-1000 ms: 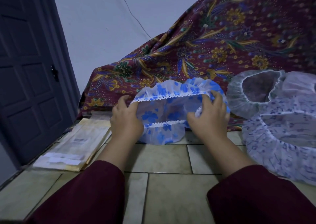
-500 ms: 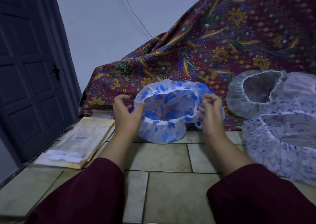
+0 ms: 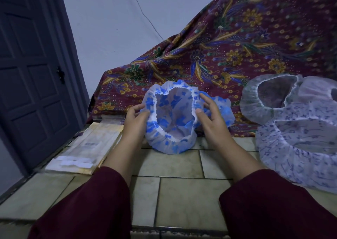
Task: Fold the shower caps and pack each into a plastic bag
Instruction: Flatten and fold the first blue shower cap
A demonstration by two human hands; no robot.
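Observation:
A translucent shower cap with blue flowers (image 3: 165, 145) stands on the tiled surface (image 3: 182, 198), its elastic opening facing me. My left hand (image 3: 135, 119) pinches the left side of its rim. On the right side my right hand (image 3: 209, 117) holds the rim loosely, thumb on the elastic and fingers spread behind it. A stack of flat plastic bags (image 3: 87, 144) lies to the left of my left arm. Two more caps sit at the right: a plain white one (image 3: 250, 102) and a larger one with a small blue print (image 3: 291, 158).
A dark red batik cloth (image 3: 237, 38) drapes over something bulky behind the caps. At the left stands a dark panelled door (image 3: 27, 74), with a pale wall beside it. My dark red sleeves fill the bottom of the view.
The cap was stretched wide and flat between my hands. Now the hands have come closer together, the opening has rounded and turned toward me, and my right fingers have loosened.

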